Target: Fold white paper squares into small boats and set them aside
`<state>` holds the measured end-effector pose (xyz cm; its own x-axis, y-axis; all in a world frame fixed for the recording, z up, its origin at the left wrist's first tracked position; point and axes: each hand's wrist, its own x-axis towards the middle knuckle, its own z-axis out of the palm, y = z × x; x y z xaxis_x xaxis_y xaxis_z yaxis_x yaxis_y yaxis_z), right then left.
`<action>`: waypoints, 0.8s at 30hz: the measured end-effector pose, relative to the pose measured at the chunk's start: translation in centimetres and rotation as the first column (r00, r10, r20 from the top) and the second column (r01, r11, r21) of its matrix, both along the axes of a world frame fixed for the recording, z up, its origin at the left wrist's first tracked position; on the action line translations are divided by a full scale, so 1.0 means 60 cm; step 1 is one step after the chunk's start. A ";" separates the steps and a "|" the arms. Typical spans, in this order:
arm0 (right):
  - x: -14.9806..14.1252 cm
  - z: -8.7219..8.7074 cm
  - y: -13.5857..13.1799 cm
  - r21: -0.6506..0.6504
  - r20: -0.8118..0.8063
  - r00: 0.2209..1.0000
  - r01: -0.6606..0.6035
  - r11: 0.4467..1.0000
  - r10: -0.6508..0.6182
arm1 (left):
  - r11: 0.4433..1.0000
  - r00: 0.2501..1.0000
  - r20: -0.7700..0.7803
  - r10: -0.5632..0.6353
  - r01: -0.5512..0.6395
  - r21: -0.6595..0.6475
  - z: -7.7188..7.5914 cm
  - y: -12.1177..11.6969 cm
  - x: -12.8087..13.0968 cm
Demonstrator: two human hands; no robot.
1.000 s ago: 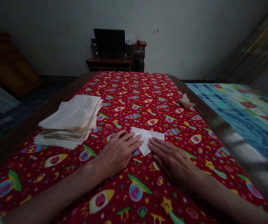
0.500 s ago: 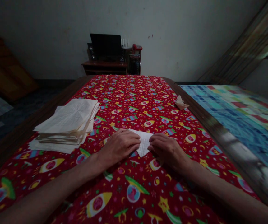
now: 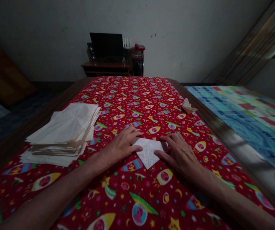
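A small folded white paper (image 3: 148,152) lies on the red patterned cloth, its pointed corner toward me. My left hand (image 3: 125,142) grips the paper's left corner between thumb and fingers. On the other side, my right hand (image 3: 178,151) pinches the right corner, thumb on top of the paper and index finger along its far edge. Part of each corner is hidden by the fingers. To the left sits a stack of paper sheets (image 3: 63,124), the top one creased. A folded paper piece (image 3: 188,106) rests near the table's right edge.
The red cloth (image 3: 132,110) with rockets and stars covers a dark wooden table (image 3: 206,127). Beyond its far end stand a black monitor (image 3: 107,48) and speakers on a small desk (image 3: 106,67). A bed with a checked cover (image 3: 238,118) is at the right.
My fingers have moved from lying over the paper to pinching its two corners, so more of it shows. The view has shifted slightly.
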<state>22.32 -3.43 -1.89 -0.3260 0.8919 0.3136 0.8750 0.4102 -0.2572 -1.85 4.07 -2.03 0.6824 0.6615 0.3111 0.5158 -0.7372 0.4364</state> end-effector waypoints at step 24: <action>-0.001 -0.029 0.008 0.272 -0.012 0.998 -0.060 0.960 0.066 | 0.998 0.996 0.069 -0.049 0.045 0.054 -0.001 -0.005 0.001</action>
